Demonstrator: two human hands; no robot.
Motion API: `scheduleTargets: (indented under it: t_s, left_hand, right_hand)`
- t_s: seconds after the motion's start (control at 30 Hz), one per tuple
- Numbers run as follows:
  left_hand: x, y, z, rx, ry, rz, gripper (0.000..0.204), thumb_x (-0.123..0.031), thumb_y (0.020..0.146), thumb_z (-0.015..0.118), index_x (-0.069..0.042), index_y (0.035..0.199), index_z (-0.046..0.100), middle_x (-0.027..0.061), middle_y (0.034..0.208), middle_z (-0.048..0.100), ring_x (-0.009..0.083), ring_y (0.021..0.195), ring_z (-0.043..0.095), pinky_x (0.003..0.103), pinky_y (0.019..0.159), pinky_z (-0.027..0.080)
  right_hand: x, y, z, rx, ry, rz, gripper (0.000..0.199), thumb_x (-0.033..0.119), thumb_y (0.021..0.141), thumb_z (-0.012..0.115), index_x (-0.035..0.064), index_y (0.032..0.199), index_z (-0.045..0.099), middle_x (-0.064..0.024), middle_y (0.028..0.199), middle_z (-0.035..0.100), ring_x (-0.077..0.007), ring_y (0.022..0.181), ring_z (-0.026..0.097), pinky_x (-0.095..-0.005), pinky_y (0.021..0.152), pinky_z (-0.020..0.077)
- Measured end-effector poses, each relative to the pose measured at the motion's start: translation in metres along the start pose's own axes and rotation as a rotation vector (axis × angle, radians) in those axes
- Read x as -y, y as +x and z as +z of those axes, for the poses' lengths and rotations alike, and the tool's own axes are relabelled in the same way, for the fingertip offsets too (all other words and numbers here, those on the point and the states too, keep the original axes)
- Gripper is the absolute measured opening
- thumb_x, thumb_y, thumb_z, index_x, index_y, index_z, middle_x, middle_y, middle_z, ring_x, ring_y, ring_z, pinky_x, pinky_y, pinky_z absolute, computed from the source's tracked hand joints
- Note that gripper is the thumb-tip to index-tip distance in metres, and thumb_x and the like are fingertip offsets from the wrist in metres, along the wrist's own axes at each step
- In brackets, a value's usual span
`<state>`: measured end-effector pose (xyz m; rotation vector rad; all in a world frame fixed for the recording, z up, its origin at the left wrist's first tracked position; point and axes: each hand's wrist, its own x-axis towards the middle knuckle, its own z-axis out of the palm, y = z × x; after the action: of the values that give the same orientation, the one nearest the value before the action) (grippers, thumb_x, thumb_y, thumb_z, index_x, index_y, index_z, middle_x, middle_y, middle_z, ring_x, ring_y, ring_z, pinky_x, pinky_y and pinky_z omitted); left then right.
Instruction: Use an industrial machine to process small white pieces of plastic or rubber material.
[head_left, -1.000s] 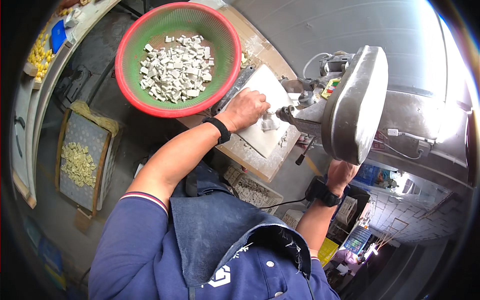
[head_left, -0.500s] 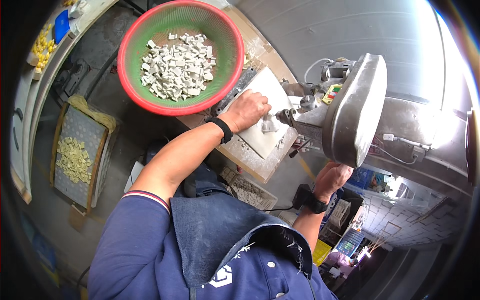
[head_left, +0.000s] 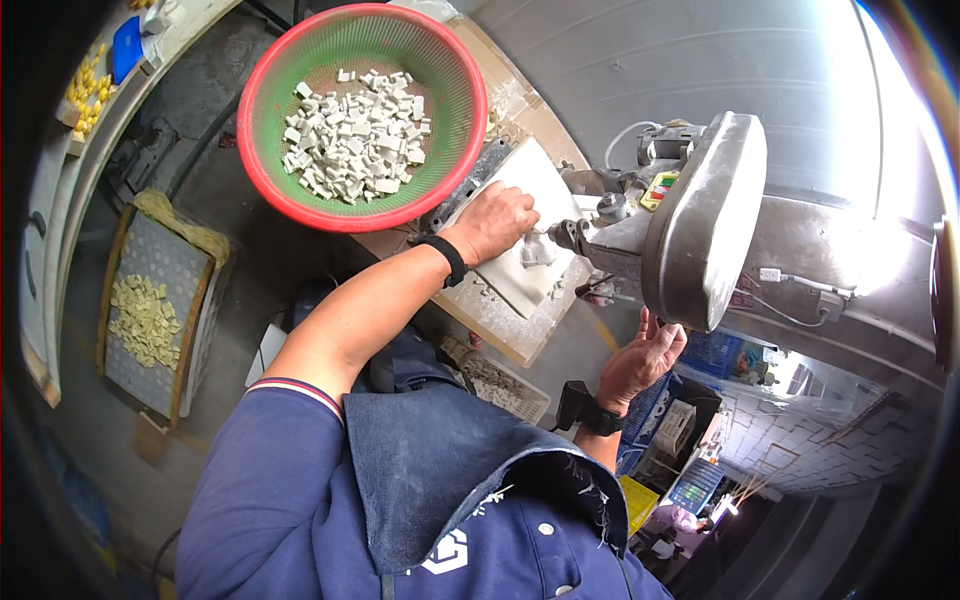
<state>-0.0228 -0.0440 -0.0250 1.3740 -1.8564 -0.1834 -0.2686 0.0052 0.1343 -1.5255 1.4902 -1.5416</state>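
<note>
My left hand (head_left: pixel 497 222) rests on a white board (head_left: pixel 515 290), its fingers curled down near the chuck (head_left: pixel 570 235) of a bench drill press (head_left: pixel 705 220). What the fingertips hold, if anything, is hidden beneath them. Right beside them on the board sits a small pale block-like fixture (head_left: pixel 541 250). My right hand (head_left: pixel 640 362) is raised below the grey belt cover of the press, fingers partly spread and nothing visible in them. A lever with a dark knob (head_left: pixel 584 290) sticks out to the left of that hand.
A red-rimmed green basket (head_left: pixel 470 150) of small white pieces stands left of the board. Further left, a framed tray (head_left: pixel 140 375) carries pale yellowish pieces. Under the dusty worktable (head_left: pixel 520 345) is a white crate (head_left: pixel 520 400). Blue crates (head_left: pixel 712 352) are at the right.
My right hand has moved left and slightly down from beside the belt cover's lower end, and its fingers have loosened. My left hand has barely moved.
</note>
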Motion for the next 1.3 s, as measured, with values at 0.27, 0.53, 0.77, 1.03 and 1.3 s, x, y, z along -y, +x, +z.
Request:
scheduleTargets:
  t_s: [0.27,0.53,0.77,1.03,1.3]
  left_hand:
    - [0.002,0.001,0.002,-0.042,0.002,0.008,0.012,-0.011,0.078,0.059,-0.015,0.082,0.069,0.0011,0.081,0.063,0.0186,0.085,0.064,0.035,0.076,0.047]
    - [0.0,0.002,0.003,-0.035,0.011,0.009,0.012,-0.015,0.081,0.058,-0.017,0.076,0.069,0.001,0.081,0.064,0.0179,0.086,0.065,0.035,0.077,0.048]
    - [0.001,0.005,0.003,0.017,0.015,-0.004,0.012,-0.015,0.081,0.059,-0.016,0.076,0.069,0.0019,0.082,0.065,0.0191,0.087,0.065,0.036,0.077,0.048]
    - [0.01,0.014,0.004,0.065,-0.085,0.005,0.011,-0.013,0.082,0.061,-0.009,0.076,0.069,0.0107,0.075,0.064,0.0309,0.078,0.066,0.045,0.071,0.051]
    - [0.004,0.034,-0.012,0.375,-0.14,-0.105,0.014,-0.017,0.079,0.067,-0.004,0.078,0.07,0.0196,0.076,0.068,0.039,0.077,0.069,0.05,0.07,0.054]
  right_hand:
    - [-0.004,-0.009,0.005,-0.01,0.02,-0.052,0.024,0.026,0.107,0.049,0.0041,0.114,0.052,-0.0104,0.111,0.063,-0.0209,0.102,0.063,-0.0386,0.098,0.0492]
    - [-0.002,-0.014,0.008,-0.028,0.006,-0.05,0.025,0.027,0.106,0.048,0.0037,0.115,0.053,-0.0117,0.111,0.064,-0.0252,0.106,0.066,-0.0381,0.096,0.0495]
    - [0.003,0.054,-0.009,0.081,-0.291,-0.168,0.032,0.016,0.1,0.056,-0.0042,0.125,0.058,-0.0131,0.122,0.062,-0.022,0.109,0.062,-0.0362,0.092,0.0499]
    - [0.001,0.095,-0.015,0.37,0.354,0.117,0.055,0.02,0.094,0.067,-0.0039,0.139,0.047,-0.0155,0.135,0.057,-0.0269,0.12,0.059,-0.0407,0.104,0.0472]
    - [-0.013,0.094,-0.026,0.345,0.402,0.193,0.055,0.021,0.096,0.065,-0.0037,0.14,0.045,-0.0157,0.136,0.056,-0.0258,0.122,0.058,-0.0398,0.104,0.0471]
